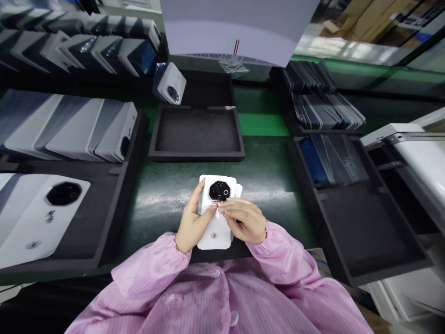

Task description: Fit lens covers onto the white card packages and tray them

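In front of my chest is a white phone back cover with a black octagonal camera window near its top. At least one more white piece shows beneath its right edge. My left hand grips the cover along its left side, the thumb lying across the face just below the window. My right hand is closed, its fingertips pinched together at the window's lower edge beside the left thumb. Whether anything small is between those fingertips is hidden.
On the left, dark trays carry rows of white covers. A black tray lies ahead, with white covers standing behind it. Dark trays on the right hold clear and blue sheets. A large white panel overhangs the back.
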`<state>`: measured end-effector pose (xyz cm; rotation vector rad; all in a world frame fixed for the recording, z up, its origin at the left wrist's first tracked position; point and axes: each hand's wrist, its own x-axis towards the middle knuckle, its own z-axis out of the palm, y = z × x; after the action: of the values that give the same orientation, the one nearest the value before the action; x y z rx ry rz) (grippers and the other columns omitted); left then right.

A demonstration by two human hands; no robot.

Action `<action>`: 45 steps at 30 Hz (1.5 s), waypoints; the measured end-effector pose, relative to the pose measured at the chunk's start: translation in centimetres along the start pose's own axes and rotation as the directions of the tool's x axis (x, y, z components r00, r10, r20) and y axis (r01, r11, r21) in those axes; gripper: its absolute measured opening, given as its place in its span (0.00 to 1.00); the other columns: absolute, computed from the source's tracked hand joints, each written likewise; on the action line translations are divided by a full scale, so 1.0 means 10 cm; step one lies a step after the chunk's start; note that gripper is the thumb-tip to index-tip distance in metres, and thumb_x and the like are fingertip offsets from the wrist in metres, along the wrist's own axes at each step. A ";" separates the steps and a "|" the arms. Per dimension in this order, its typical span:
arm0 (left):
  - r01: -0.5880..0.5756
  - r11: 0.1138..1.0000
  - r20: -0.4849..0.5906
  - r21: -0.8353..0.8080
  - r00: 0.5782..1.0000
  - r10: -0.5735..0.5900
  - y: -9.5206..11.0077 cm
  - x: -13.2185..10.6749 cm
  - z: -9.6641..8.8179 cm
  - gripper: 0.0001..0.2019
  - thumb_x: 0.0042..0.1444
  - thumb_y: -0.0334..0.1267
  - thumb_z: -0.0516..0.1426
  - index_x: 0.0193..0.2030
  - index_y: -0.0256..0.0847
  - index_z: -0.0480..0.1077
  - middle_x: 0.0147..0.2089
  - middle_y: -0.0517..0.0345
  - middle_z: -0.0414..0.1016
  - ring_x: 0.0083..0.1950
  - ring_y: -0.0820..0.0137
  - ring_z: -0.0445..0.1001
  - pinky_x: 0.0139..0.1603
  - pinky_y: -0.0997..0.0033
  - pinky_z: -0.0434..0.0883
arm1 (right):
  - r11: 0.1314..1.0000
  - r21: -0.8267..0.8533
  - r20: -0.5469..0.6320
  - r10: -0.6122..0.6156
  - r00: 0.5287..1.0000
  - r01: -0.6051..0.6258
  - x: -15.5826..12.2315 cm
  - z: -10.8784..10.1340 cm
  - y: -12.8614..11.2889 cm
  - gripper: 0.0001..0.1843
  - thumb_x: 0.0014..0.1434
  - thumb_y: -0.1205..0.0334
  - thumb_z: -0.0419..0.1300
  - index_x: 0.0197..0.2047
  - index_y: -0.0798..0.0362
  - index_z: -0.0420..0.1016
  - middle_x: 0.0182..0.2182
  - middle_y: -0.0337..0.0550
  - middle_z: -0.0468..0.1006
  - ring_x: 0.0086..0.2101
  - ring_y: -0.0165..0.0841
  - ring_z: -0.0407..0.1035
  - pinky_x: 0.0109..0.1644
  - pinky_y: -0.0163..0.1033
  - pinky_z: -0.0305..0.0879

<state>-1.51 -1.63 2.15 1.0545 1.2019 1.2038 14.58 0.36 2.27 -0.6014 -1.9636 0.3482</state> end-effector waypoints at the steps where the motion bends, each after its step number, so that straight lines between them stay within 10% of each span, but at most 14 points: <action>1: 0.007 1.000 -0.001 -0.002 1.000 -0.007 0.00 0.00 0.00 0.29 0.56 0.39 0.59 0.65 0.49 0.57 0.65 0.54 0.64 0.64 0.60 0.64 0.64 0.60 0.62 | 1.000 -0.025 -0.001 0.003 1.000 -0.003 0.00 0.00 0.00 0.17 0.54 0.76 0.60 0.45 0.50 0.70 0.36 0.43 0.82 0.39 0.35 0.78 0.47 0.46 0.78; 12: 0.104 0.990 0.033 -0.094 0.994 -0.101 0.03 -0.02 0.03 0.31 0.56 0.41 0.59 0.65 0.51 0.55 0.61 0.52 0.68 0.55 0.59 0.73 0.50 0.61 0.74 | 0.953 -0.262 -0.026 0.152 0.988 -0.154 0.05 -0.02 -0.01 0.16 0.55 0.75 0.58 0.46 0.48 0.69 0.36 0.42 0.82 0.52 0.44 0.71 0.58 0.59 0.62; 16: 0.102 0.990 0.031 -0.097 0.995 -0.099 0.02 -0.02 0.02 0.31 0.55 0.40 0.60 0.65 0.49 0.56 0.63 0.53 0.66 0.60 0.60 0.69 0.57 0.61 0.70 | 0.919 -0.318 -0.010 0.240 0.971 -0.231 0.04 -0.03 0.00 0.23 0.56 0.66 0.61 0.55 0.50 0.64 0.52 0.52 0.74 0.61 0.50 0.58 0.62 0.65 0.53; 20: 0.165 0.975 0.094 -0.149 0.984 -0.152 0.04 -0.02 0.03 0.32 0.54 0.40 0.61 0.64 0.49 0.57 0.64 0.52 0.65 0.59 0.59 0.69 0.54 0.62 0.72 | 0.872 -0.274 0.029 0.430 0.902 -0.407 0.04 -0.05 0.01 0.35 0.57 0.58 0.61 0.64 0.55 0.53 0.65 0.60 0.53 0.67 0.53 0.41 0.65 0.66 0.47; 24: 0.327 0.896 0.189 -0.302 0.941 -0.279 0.08 -0.02 0.05 0.33 0.53 0.40 0.61 0.65 0.49 0.55 0.60 0.51 0.69 0.51 0.61 0.75 0.46 0.65 0.74 | 0.818 -0.055 -0.033 0.571 0.820 -0.572 0.05 -0.07 0.04 0.23 0.56 0.61 0.62 0.55 0.51 0.65 0.60 0.54 0.63 0.63 0.47 0.54 0.64 0.57 0.54; 26: 0.375 0.845 0.215 -0.381 0.925 -0.313 0.09 0.00 0.04 0.33 0.54 0.40 0.61 0.65 0.48 0.55 0.58 0.50 0.71 0.47 0.63 0.77 0.44 0.67 0.74 | 0.752 0.159 -0.179 0.659 0.730 -0.640 0.07 -0.13 0.11 0.20 0.53 0.62 0.64 0.49 0.50 0.68 0.51 0.48 0.71 0.53 0.42 0.67 0.58 0.52 0.63; 29: 0.326 0.816 0.162 -0.478 0.946 -0.283 0.10 0.05 -0.01 0.33 0.53 0.38 0.61 0.65 0.49 0.56 0.55 0.52 0.73 0.46 0.64 0.77 0.44 0.68 0.74 | 0.566 0.553 -0.370 0.824 0.429 -0.611 0.12 -0.34 0.26 0.17 0.49 0.62 0.65 0.43 0.50 0.67 0.35 0.38 0.75 0.35 0.32 0.73 0.41 0.40 0.70; 32: 0.233 0.825 -0.001 -0.514 0.962 -0.273 0.12 0.12 -0.10 0.34 0.51 0.37 0.62 0.65 0.52 0.56 0.52 0.55 0.76 0.43 0.65 0.78 0.42 0.67 0.74 | 0.353 0.705 -0.248 0.935 0.252 -0.615 0.17 -0.52 0.38 0.18 0.44 0.62 0.66 0.38 0.52 0.68 0.28 0.35 0.74 0.26 0.28 0.69 0.31 0.35 0.67; 34: 0.182 0.834 -0.107 -0.521 0.956 -0.275 0.14 0.15 -0.15 0.34 0.51 0.38 0.62 0.64 0.54 0.56 0.49 0.57 0.77 0.41 0.66 0.78 0.40 0.69 0.74 | 0.305 0.636 -0.107 0.945 0.310 -0.709 0.16 -0.53 0.39 0.20 0.42 0.61 0.68 0.38 0.52 0.67 0.28 0.35 0.74 0.26 0.28 0.69 0.30 0.34 0.66; 38: 0.118 0.832 -0.170 -0.542 0.954 -0.246 0.18 0.16 -0.16 0.35 0.51 0.40 0.63 0.64 0.55 0.56 0.53 0.56 0.75 0.45 0.65 0.78 0.43 0.68 0.75 | 0.488 0.171 0.064 0.861 0.504 -0.856 0.06 -0.29 0.32 0.18 0.47 0.59 0.66 0.40 0.50 0.66 0.31 0.38 0.74 0.31 0.34 0.70 0.35 0.41 0.69; 42: 0.115 0.855 -0.125 -0.506 0.971 -0.205 0.18 0.11 -0.10 0.35 0.51 0.42 0.63 0.65 0.53 0.54 0.57 0.52 0.71 0.50 0.61 0.76 0.48 0.62 0.74 | 0.673 -0.352 -0.053 0.680 0.731 -0.651 0.02 -0.11 0.26 0.17 0.49 0.59 0.66 0.42 0.53 0.71 0.44 0.51 0.71 0.47 0.47 0.66 0.52 0.56 0.65; 45: 0.122 0.897 -0.064 -0.425 0.984 -0.165 0.15 0.08 -0.07 0.33 0.52 0.42 0.62 0.63 0.51 0.56 0.58 0.51 0.71 0.53 0.60 0.75 0.49 0.62 0.74 | 0.774 -0.356 -0.167 0.499 0.850 -0.524 0.05 -0.11 0.20 0.15 0.54 0.61 0.62 0.46 0.52 0.70 0.50 0.53 0.67 0.53 0.46 0.62 0.56 0.57 0.62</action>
<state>-2.42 -0.77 3.51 0.5793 1.0114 1.3338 15.93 2.34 2.20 -1.4092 -1.7880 0.2608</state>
